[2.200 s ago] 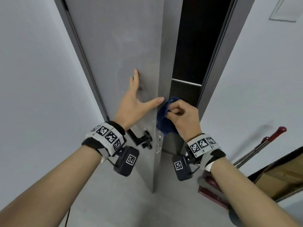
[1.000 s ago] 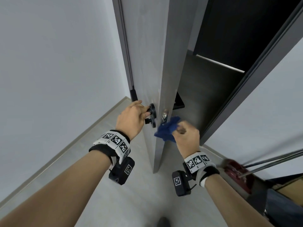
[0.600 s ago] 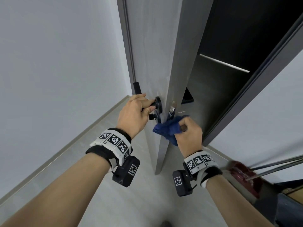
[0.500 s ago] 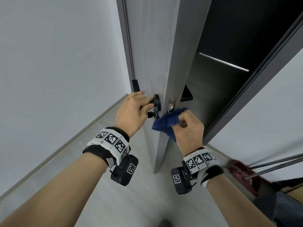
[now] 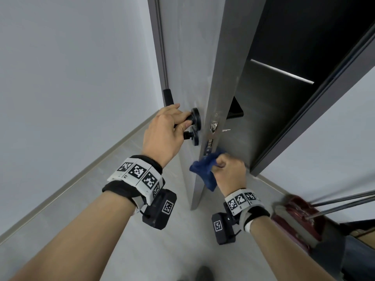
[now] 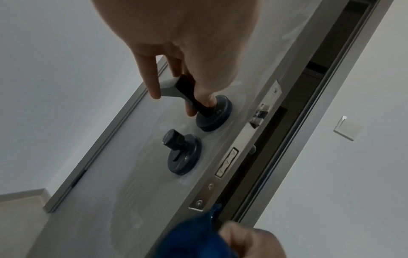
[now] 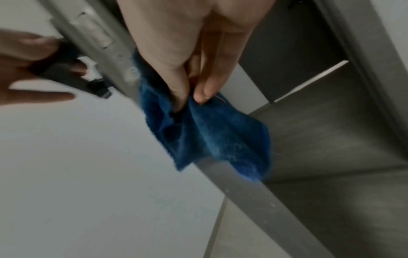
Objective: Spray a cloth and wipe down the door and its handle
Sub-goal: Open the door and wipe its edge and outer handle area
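Note:
A grey door (image 5: 186, 57) stands ajar, its narrow edge (image 5: 221, 82) towards me. My left hand (image 5: 164, 130) grips the black lever handle (image 6: 187, 94) by its round rosette (image 5: 195, 118); a black thumb-turn lock (image 6: 176, 141) sits just below. My right hand (image 5: 229, 169) pinches a crumpled blue cloth (image 5: 203, 171) and holds it against the door's edge below the metal latch plate (image 5: 212, 136). In the right wrist view the blue cloth (image 7: 205, 132) wraps over the edge of the door (image 7: 253, 188) under my fingers (image 7: 207, 87).
A pale wall (image 5: 71, 78) stands close on the left, with a skirting board (image 5: 81, 175) along the grey floor (image 5: 172, 250). The dark door frame (image 5: 316, 94) is on the right. A red dustpan with metal poles (image 5: 300, 216) lies at the right. A light switch (image 6: 345, 128) is on the wall.
My left hand went from lying flat on the door's face down to the handle. My right hand has slid the cloth down the door's edge, from beside the latch to below the plate.

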The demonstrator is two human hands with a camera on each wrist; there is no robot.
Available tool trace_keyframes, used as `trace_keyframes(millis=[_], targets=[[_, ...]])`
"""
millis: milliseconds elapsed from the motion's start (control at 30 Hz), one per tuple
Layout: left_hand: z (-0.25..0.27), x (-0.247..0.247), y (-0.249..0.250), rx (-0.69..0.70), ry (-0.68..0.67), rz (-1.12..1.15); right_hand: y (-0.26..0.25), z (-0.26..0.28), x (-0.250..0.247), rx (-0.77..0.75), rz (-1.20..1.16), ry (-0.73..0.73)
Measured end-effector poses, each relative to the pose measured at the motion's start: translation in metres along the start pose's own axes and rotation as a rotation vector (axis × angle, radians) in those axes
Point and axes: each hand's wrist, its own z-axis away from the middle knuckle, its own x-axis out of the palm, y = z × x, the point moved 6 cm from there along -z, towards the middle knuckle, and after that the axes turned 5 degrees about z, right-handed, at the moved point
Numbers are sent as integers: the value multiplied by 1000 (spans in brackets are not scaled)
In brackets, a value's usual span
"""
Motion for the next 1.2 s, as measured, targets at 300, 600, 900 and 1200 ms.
trace_keyframes(millis=[300,600,900,1200], targets=[[3,5,-3,-40,60,91,-22,0,-70,101,-517,26],[-1,3,-1,4,15,30,-22,3,-17,67,-397,21],[-4,-4,0,1,-31,-10,-6,7,2,54,-250,61],[-10,-2,3,-79,-153,-53,-65,-11,-70,-149,-391,226]])
